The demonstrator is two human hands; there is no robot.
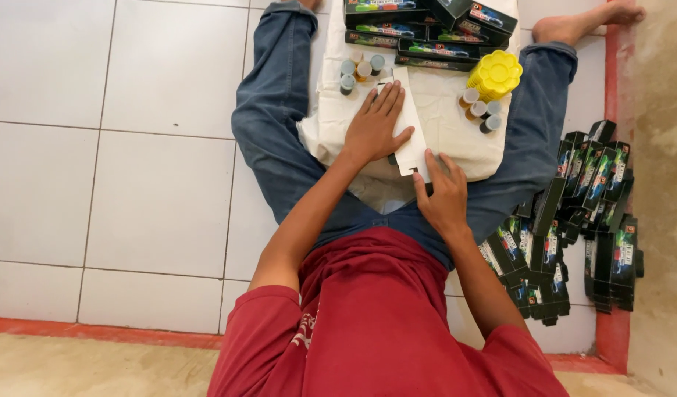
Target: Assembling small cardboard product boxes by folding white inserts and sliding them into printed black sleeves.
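A flat unfolded carton blank [410,140], white side up with dark edges, lies on a white cloth [456,132] spread between my outstretched legs. My left hand [375,123] presses flat on the blank, fingers spread and pointing away from me. My right hand [443,192] rests on the blank's near corner, fingertips on its edge. Small bottles with grey caps [359,70] stand just beyond my left hand. Further small bottles [479,112] lie to the right of the blank.
A stack of yellow scalloped lids [495,73] stands on the cloth's right side. Black printed boxes [426,29] are piled at the far end. Many more black boxes [574,220] lie heaped along the wall right of my right leg. White floor tiles [132,147] stretch leftward.
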